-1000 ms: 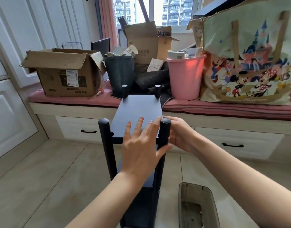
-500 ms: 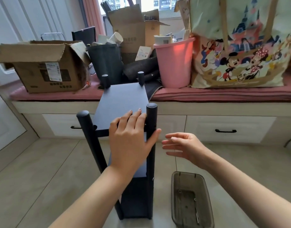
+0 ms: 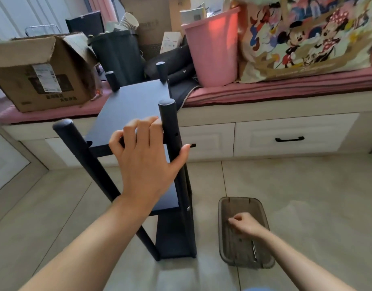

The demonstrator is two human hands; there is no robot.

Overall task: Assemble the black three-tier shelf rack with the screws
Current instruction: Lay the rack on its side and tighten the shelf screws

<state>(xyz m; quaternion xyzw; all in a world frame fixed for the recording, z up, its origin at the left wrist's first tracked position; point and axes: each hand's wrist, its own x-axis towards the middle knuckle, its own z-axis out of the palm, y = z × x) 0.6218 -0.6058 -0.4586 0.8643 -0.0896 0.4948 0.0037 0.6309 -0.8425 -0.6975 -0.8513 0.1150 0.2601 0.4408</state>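
The black three-tier shelf rack [image 3: 136, 101] stands upright on the floor in front of the window bench. My left hand [image 3: 145, 162] holds its near right corner: bent fingers lie on the top shelf and the thumb reaches past the front right post [image 3: 170, 127]. That post shows open screw holes at the top tier and a screw head lower down. My right hand [image 3: 243, 225] is down inside the grey plastic tray [image 3: 225, 255], fingertips pinched together on something small and dark, apparently a screw.
In the tray lie a slim metal tool [image 3: 254, 251] and a small loose part. The bench behind carries a cardboard box [image 3: 40, 78], a dark bin [image 3: 115, 53], a pink bucket [image 3: 212, 51] and a cartoon-print bag [image 3: 306, 38]. Drawers with black handles [image 3: 289, 139] face me.
My right hand left the rack's right post and dropped into the tray, where its fingers closed. My left hand's fingers went from flat to bent on the top shelf. The view tilted downward.
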